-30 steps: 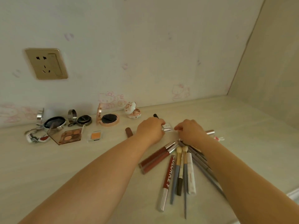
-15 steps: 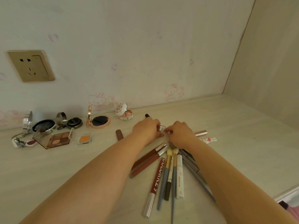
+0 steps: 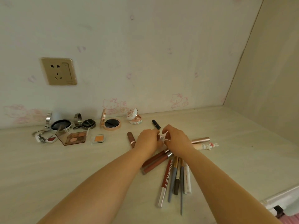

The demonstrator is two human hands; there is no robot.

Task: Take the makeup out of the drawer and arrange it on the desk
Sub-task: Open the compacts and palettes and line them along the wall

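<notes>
Left hand and right hand curled together, pinching a small silvery item, mostly hidden, axis unclear. Below, at 6 o'clock: pencils and lip tubes fanned on the desk, long axes toward the hands. At 9 o'clock: eyeshadow palette.

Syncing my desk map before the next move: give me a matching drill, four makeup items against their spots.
Items:
1. eyeshadow palette
2. black lipstick
3. rose-gold compact
4. red tube

Places:
A. under the right forearm
B. just beyond the hands
C. open, near the wall
D. left of the orange pan

Pairs: 1-D, 2-B, 3-C, 4-A
</notes>
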